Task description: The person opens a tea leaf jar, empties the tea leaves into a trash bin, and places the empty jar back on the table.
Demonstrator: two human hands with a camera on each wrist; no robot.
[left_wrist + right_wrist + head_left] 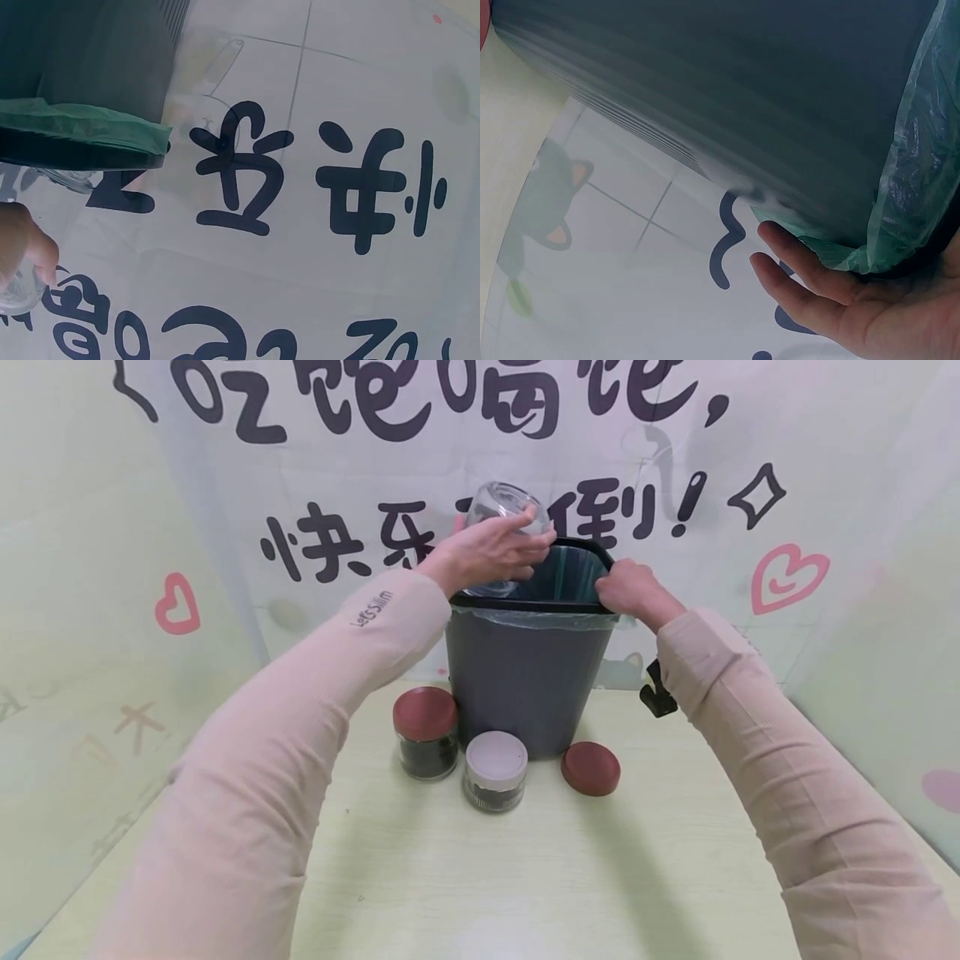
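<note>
A clear glass jar [495, 500] is tilted over the left side of the grey trash bin [525, 685], its lower end at the rim. My left hand [501, 550] grips this jar around its side; only part of that hand [26, 244] shows in the left wrist view. At the bin's right rim, my right hand [633, 587] holds the edge over a thin plastic liner [540, 618]. In the right wrist view two fingers of the right hand [840, 300] reach out below the greenish liner [907, 172]. The jar's mouth is hidden.
A dark-filled jar with a red lid [426, 714] stands left of the bin's base. In front is a smaller jar with a white lid [497, 758]. A loose red lid [591, 768] lies to the right. Behind, a printed cloth [315, 477] hangs close to the bin.
</note>
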